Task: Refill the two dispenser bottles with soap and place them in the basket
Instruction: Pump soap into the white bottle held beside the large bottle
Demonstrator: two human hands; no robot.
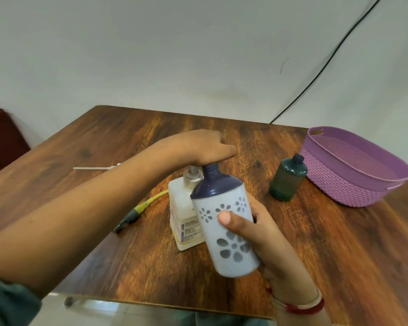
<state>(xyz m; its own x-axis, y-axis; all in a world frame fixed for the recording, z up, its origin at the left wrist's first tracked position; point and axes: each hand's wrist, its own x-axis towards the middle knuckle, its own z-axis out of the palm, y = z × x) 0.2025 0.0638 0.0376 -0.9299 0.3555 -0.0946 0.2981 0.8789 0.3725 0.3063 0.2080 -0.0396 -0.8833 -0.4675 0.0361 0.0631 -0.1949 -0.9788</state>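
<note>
My right hand (254, 234) grips a white dispenser bottle (226, 229) with grey flower cut-outs and a dark blue top, tilted, its open neck held against the pump of a white soap refill bottle (185, 220). My left hand (205, 147) rests palm-down on that pump head, which it hides. A dark green dispenser bottle (287, 181) stands uncapped to the right, next to the purple basket (353, 184). Nothing shows inside the basket.
On the wooden table (104, 142) a white pump tube (92, 168) lies at the back left, and a green pump head with a yellow tube (137, 210) lies left of the refill bottle. A black cable (327, 64) runs down the wall.
</note>
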